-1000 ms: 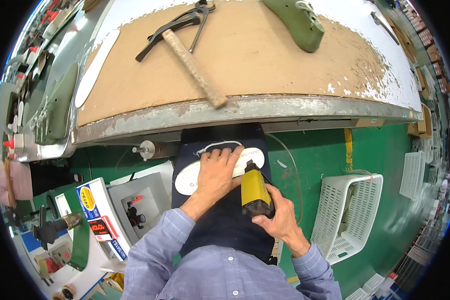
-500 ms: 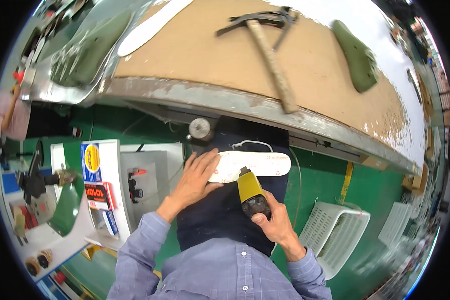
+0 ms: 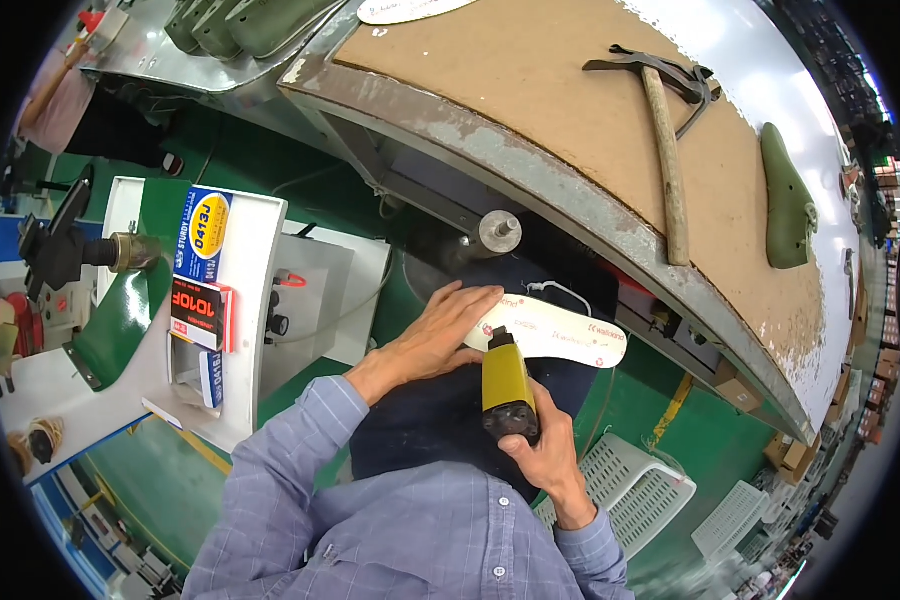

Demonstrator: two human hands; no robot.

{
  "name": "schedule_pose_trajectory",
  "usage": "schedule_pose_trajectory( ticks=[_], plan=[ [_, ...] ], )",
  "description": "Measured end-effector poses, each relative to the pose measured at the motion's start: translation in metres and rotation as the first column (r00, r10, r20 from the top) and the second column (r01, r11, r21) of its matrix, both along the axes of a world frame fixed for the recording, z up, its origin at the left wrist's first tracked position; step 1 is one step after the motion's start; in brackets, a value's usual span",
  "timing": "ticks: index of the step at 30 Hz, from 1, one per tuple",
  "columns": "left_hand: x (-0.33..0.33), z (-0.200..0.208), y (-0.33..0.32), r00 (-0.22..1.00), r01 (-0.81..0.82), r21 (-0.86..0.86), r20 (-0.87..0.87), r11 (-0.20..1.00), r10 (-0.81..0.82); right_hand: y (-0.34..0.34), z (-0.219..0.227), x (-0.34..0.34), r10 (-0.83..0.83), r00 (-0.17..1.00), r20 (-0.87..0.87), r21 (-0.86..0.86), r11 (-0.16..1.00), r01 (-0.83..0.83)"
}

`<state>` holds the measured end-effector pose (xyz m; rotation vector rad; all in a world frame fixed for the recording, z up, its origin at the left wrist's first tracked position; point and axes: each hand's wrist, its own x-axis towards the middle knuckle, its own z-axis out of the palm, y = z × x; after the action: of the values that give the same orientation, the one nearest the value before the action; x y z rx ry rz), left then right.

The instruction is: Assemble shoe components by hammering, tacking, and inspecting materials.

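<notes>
A white insole (image 3: 570, 338) with red print lies above my lap, its right end angled toward me. My left hand (image 3: 440, 328) grips its left end, fingers over the top and thumb at the near edge. My right hand (image 3: 548, 440) is wrapped around a yellow and black staple gun (image 3: 508, 385). The gun's narrow nose is at the insole's near edge, close to my left thumb; whether it touches cannot be told. A white cord loop (image 3: 560, 293) shows past the insole's far edge. What lies under the insole is hidden.
A hammer (image 3: 667, 170) and pincers (image 3: 698, 92) lie on the brown-topped bench (image 3: 530, 110) ahead. A green shoe last (image 3: 788, 200) stands right of them. Staple boxes (image 3: 202, 235) fill a white rack at left. A metal post (image 3: 500, 232) stands beneath the bench edge. White crates (image 3: 645, 500) sit right.
The view has turned, so the bench slants more steeply down to the right. The insole's right end has swung toward me. Both hands keep their holds, with the staple gun more upright in view.
</notes>
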<state>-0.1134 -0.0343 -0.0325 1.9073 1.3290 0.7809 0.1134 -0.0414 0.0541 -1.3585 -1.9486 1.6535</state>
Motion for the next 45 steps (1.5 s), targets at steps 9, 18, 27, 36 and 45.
schedule_pose_trajectory(
  ticks=[9,18,27,36,45],
  plan=[
    [0.001,0.012,0.007,0.989,-0.005,0.001,-0.147,1.000,0.005,-0.002,0.022,0.028,0.159,0.981,0.113,-0.064,0.986,-0.152],
    [0.141,0.017,0.071,0.929,0.236,0.157,-0.327,0.959,-0.175,-0.054,-0.013,0.028,0.096,0.830,0.550,0.142,0.968,-0.206],
    [0.007,0.220,0.083,0.543,-0.446,0.014,0.799,0.895,0.258,-0.065,-0.019,0.034,-0.054,0.948,0.315,0.106,0.994,0.021],
    [-0.093,0.110,0.112,0.472,-0.875,0.228,0.589,0.426,0.655,-0.037,-0.012,0.041,-0.109,0.981,0.160,0.272,0.960,0.062],
    [-0.146,0.171,0.127,0.471,-0.809,0.326,-0.138,0.489,0.871,0.210,0.091,0.102,-0.725,0.675,-0.134,0.871,0.239,0.429]
  ],
)
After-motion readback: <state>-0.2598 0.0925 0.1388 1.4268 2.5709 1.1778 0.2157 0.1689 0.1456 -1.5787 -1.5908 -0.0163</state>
